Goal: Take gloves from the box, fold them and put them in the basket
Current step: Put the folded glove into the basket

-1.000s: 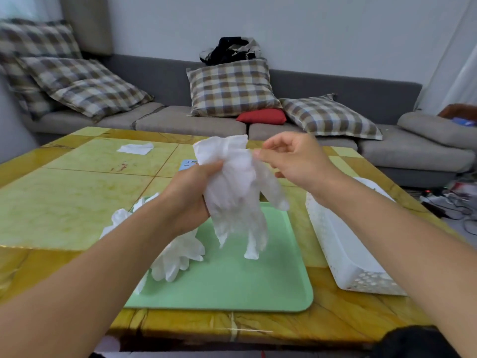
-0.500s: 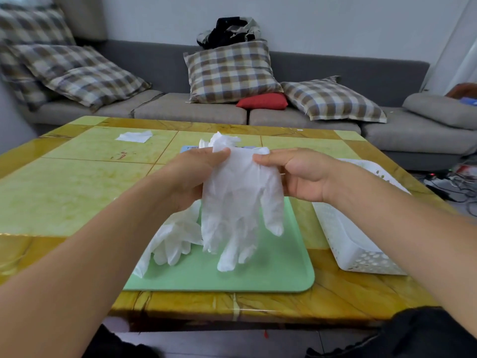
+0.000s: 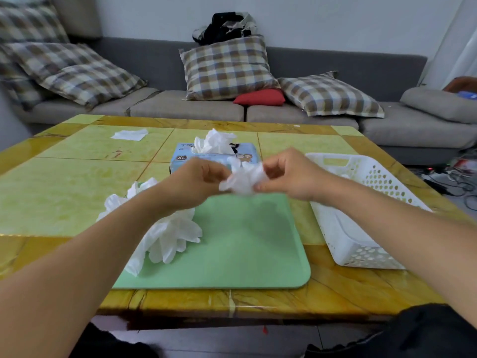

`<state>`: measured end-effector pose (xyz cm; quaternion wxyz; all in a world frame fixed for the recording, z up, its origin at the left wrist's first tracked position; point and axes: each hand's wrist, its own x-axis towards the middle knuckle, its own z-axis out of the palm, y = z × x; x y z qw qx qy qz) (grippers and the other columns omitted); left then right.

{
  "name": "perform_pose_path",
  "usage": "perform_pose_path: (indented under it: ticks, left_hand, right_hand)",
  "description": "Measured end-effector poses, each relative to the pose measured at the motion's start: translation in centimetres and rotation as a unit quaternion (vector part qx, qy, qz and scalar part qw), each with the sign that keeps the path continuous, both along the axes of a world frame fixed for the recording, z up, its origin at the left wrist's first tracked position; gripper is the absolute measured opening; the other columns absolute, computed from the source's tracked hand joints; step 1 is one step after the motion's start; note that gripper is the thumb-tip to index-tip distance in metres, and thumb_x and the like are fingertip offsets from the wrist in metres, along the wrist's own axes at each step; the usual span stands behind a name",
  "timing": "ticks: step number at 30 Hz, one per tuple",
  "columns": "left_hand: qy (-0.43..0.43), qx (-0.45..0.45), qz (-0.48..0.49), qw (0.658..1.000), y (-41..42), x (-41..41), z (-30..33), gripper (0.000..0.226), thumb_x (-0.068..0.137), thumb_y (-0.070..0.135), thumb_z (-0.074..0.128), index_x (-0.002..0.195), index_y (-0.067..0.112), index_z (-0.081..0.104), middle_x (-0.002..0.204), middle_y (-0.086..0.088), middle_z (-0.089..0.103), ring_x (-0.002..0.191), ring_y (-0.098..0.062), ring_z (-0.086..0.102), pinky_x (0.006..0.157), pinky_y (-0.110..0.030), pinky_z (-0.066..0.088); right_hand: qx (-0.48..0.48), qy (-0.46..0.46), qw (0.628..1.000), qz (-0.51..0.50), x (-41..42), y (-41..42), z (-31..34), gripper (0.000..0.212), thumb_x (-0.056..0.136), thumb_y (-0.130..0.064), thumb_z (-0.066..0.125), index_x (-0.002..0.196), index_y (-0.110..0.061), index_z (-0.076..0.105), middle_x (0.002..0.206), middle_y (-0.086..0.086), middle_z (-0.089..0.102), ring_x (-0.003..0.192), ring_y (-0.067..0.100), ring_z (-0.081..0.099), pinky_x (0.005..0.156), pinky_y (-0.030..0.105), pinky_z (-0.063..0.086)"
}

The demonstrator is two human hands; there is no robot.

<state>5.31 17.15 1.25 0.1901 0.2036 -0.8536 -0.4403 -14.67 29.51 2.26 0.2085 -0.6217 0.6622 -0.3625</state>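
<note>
From the head camera, both bare hands meet above the far edge of a flat mint-green plastic tray (image 3: 232,254) that lies on a glossy yellow and green tiled table (image 3: 64,192). The left hand (image 3: 192,184) and the right hand (image 3: 289,175) each pinch one side of a bunched, thin white disposable glove (image 3: 244,179), which is held in the air between them, fingers of both hands curled around its crumpled material; the glove is blurred, so its folds cannot be made out. Just behind the hands stands a light-blue cardboard glove box (image 3: 185,156) marked XL, with white gloves puffing out of its top opening. A loose heap of white gloves (image 3: 165,233) lies partly on the tray's left edge and partly on the table, under the left forearm. To the right of the tray, just beside it, sits a white perforated plastic basket (image 3: 361,228). A white tissue (image 3: 129,134) lies on the far left of the table. Behind the table runs a grey sofa (image 3: 335,120) with checked cushions (image 3: 227,68) and a small red cushion (image 3: 260,97).
</note>
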Motion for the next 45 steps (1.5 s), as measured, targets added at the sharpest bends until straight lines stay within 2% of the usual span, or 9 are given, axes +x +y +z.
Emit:
perform_pose_path:
  ticks: [8, 14, 19, 24, 28, 31, 37, 40, 45]
  left_hand:
    - [-0.246, -0.094, -0.172, 0.949, 0.4, 1.2, -2.1, 0.016, 0.09, 0.009, 0.072, 0.1, 0.019, 0.079, 0.087, 0.02, 0.072, 0.075, 0.015, 0.062, 0.072, -0.005, 0.041]
    - [-0.327, -0.136, -0.203, 0.913, 0.9, 0.9, -2.1, 0.014, 0.082, 0.053, 0.075, 0.092, 0.044, 0.076, 0.109, 0.029, 0.062, 0.108, 0.008, 0.056, 0.103, -0.024, 0.041]
    - [-0.319, -0.18, -0.172, 0.914, 1.5, 0.2, -2.6, 0.031, 0.082, 0.063, 0.068, 0.091, 0.034, 0.076, 0.106, 0.019, 0.065, 0.101, 0.002, 0.058, 0.096, -0.026, 0.046]
    - [-0.29, -0.266, -0.133, 0.909, 0.9, -0.1, -3.1, 0.038, 0.08, 0.046, 0.08, 0.114, 0.032, 0.068, 0.111, 0.016, 0.062, 0.1, -0.004, 0.054, 0.093, -0.027, 0.047]
    - [-0.227, -0.186, -0.102, 0.95, -1.1, 1.1, -1.2, 0.027, 0.081, 0.035, 0.082, 0.105, 0.027, 0.075, 0.101, 0.016, 0.072, 0.091, 0.002, 0.066, 0.085, -0.02, 0.054]
    - [-0.073, -0.206, 0.104, 0.97, -4.6, 4.3, 1.1, 0.027, 0.08, 0.033, 0.083, 0.103, 0.021, 0.074, 0.098, 0.009, 0.074, 0.093, -0.007, 0.069, 0.083, -0.024, 0.055]
    - [-0.354, -0.166, 0.155, 0.907, -7.0, 9.0, -1.5, 0.114, 0.064, 0.074, 0.074, 0.157, 0.028, 0.026, 0.162, 0.001, 0.029, 0.146, -0.023, 0.032, 0.118, -0.041, 0.03]
    - [-0.337, -0.142, 0.129, 0.922, -6.7, 8.9, -2.9, 0.108, 0.074, 0.063, 0.077, 0.159, 0.024, 0.021, 0.162, 0.001, 0.029, 0.145, -0.021, 0.034, 0.117, -0.038, 0.03]
    - [-0.336, -0.119, 0.106, 0.928, -6.4, 9.0, -3.2, 0.112, 0.082, 0.046, 0.078, 0.16, 0.025, 0.001, 0.16, -0.006, 0.033, 0.141, -0.027, 0.04, 0.112, -0.039, 0.035]
  right_hand:
    - [0.27, 0.152, 0.935, 0.171, 1.2, 1.3, -2.5, 0.011, 0.083, -0.019, 0.083, 0.093, -0.019, 0.079, 0.09, -0.003, 0.076, 0.09, 0.016, 0.07, 0.087, 0.035, 0.055]
    - [0.356, 0.136, 0.901, 0.206, 1.8, 1.8, -1.2, 0.02, 0.079, -0.043, 0.083, 0.089, -0.025, 0.082, 0.115, -0.005, 0.073, 0.115, 0.007, 0.062, 0.108, 0.036, 0.046]
    - [0.22, 0.182, 0.955, 0.076, 0.7, 0.8, -1.6, 0.022, 0.087, -0.043, 0.076, 0.098, -0.025, 0.08, 0.093, -0.011, 0.074, 0.076, 0.003, 0.063, 0.073, 0.025, 0.046]
    - [0.294, 0.296, 0.908, 0.021, 0.3, -0.8, -3.1, 0.068, 0.084, -0.046, 0.078, 0.143, -0.022, 0.053, 0.141, -0.004, 0.052, 0.127, 0.019, 0.052, 0.099, 0.03, 0.044]
    - [0.232, 0.308, 0.922, -0.043, 0.6, -2.2, -2.4, 0.054, 0.081, -0.045, 0.081, 0.126, -0.022, 0.064, 0.126, -0.002, 0.061, 0.114, 0.019, 0.058, 0.097, 0.038, 0.051]
    - [0.11, 0.274, 0.955, -0.028, 2.9, -4.1, -1.5, 0.03, 0.084, -0.035, 0.08, 0.11, -0.02, 0.073, 0.109, -0.006, 0.071, 0.088, 0.007, 0.063, 0.086, 0.032, 0.055]
    - [0.141, 0.205, 0.968, 0.033, 9.5, -8.6, -2.8, 0.045, 0.102, -0.039, 0.056, 0.136, -0.009, 0.056, 0.138, 0.008, 0.058, 0.118, 0.026, 0.058, 0.094, 0.035, 0.044]
    - [0.181, 0.146, 0.972, 0.018, 10.8, -10.1, -3.9, 0.056, 0.104, -0.035, 0.053, 0.151, -0.008, 0.039, 0.152, 0.012, 0.044, 0.135, 0.029, 0.047, 0.104, 0.035, 0.039]
    - [0.212, 0.088, 0.973, -0.014, 11.5, -11.8, -4.5, 0.06, 0.091, -0.034, 0.074, 0.14, -0.004, 0.055, 0.136, 0.01, 0.06, 0.121, 0.027, 0.058, 0.101, 0.035, 0.048]
